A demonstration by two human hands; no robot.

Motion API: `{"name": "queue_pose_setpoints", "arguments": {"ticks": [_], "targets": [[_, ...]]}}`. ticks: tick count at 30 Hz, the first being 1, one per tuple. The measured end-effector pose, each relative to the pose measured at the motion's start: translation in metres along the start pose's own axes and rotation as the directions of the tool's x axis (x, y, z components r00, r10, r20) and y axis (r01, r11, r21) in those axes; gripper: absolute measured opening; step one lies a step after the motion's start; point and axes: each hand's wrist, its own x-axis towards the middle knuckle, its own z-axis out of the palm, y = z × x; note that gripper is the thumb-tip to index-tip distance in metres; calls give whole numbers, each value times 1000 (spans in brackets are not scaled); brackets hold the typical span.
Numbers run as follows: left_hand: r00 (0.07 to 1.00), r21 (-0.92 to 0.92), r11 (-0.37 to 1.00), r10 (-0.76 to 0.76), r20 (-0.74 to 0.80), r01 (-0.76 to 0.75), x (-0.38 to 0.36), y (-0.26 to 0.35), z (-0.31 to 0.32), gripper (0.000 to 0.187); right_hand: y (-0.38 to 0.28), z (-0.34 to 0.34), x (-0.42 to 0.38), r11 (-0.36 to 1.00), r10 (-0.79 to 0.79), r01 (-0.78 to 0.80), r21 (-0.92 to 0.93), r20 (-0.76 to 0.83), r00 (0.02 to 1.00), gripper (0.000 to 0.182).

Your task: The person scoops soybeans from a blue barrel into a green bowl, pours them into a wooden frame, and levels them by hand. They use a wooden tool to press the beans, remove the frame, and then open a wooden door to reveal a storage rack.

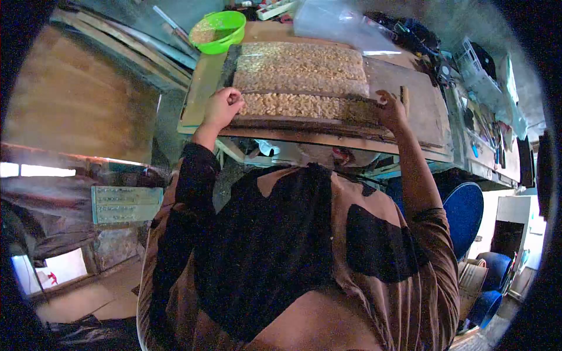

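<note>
Several long strips of pale, lumpy peanut-brittle-like slab (298, 63) lie side by side on a dark board on the table. The nearest strip (293, 106) sits slightly apart, along the board's front edge. My left hand (225, 107) is at its left end, with the fingers curled in a pinch. At the right end, my right hand (391, 109) has thumb and fingers bent together around the strip's corner. Fingertip contact is too small to make out fully. A dark wooden bar (316, 124) runs along the front, below the strip.
A green basin (218, 32) with pale grains stands at the back left. Clear plastic sheeting (328, 24) lies at the back. A small wooden block (404, 99) is beside my right hand. Blue barrels (465, 216) stand at the lower right, below a tool-covered bench (489, 149).
</note>
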Motion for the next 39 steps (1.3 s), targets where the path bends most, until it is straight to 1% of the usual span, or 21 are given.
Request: {"name": "queue_pose_setpoints", "arguments": {"ticks": [1,2,3,5,6,8,9,11,12,13,15,16,18,22,25,27,29,31,35,37,39], "targets": [[1000,31,1000,-1,-1,1,1,3,-2,28,0,-2,0,994,-107,106,-13,-59,993,44],[991,99,990,-105,80,96,4,11,-8,45,-3,-4,5,997,-74,74,10,11,997,59],[991,99,991,-103,81,95,6,11,-10,45,3,0,11,997,-72,72,10,10,997,59],[973,98,988,-139,184,122,15,6,-13,55,14,6,22,960,-273,276,40,-64,960,68],[973,-13,994,-100,209,105,18,1,-13,65,14,4,25,940,-333,338,44,-91,938,71],[946,3,988,-148,290,153,26,-5,-14,68,15,-1,27,941,-7,-87,328,275,961,74],[910,28,978,-202,361,206,29,-5,-14,71,19,-1,28,941,9,-99,325,270,963,74],[934,-27,994,-93,346,109,31,-5,-12,72,26,2,28,944,-114,36,327,220,969,75],[946,-96,991,-57,319,92,31,-3,-12,72,10,-3,23,979,-126,106,172,112,986,63],[957,-163,984,-26,288,76,30,0,-11,73,7,-4,19,981,-115,96,170,107,988,63],[956,-138,986,-47,289,90,32,7,-10,59,8,-7,13,987,-23,-3,161,161,987,42],[959,-71,997,14,283,7,30,1,-8,47,23,5,14,960,-135,123,250,31,990,19],[968,-38,993,114,222,-109,27,5,-7,14,28,8,10,971,-171,172,167,-21,985,16],[967,50,993,88,238,-102,18,14,-12,7,12,-6,-5,972,-236,236,-10,-65,970,8],[956,87,979,160,245,-186,14,23,-15,3,31,9,-9,957,-229,253,144,-167,959,6],[946,131,952,248,209,-278,18,23,-7,13,30,10,-13,960,-205,236,151,-193,960,7],[852,135,844,498,162,-519,21,36,6,28,26,12,-21,963,-184,219,155,-214,959,8],[858,135,860,452,245,-491,23,60,20,42,16,14,-32,922,89,76,381,-399,913,12],[850,174,862,400,344,-476,28,87,47,43,10,9,-51,911,186,-60,408,-276,943,17],[845,163,873,372,385,-459,31,89,56,44,14,10,-48,979,-204,191,-77,-246,948,22],[845,141,846,472,251,-514,31,88,62,37,10,11,-41,978,-192,172,-120,-183,964,25]]}}
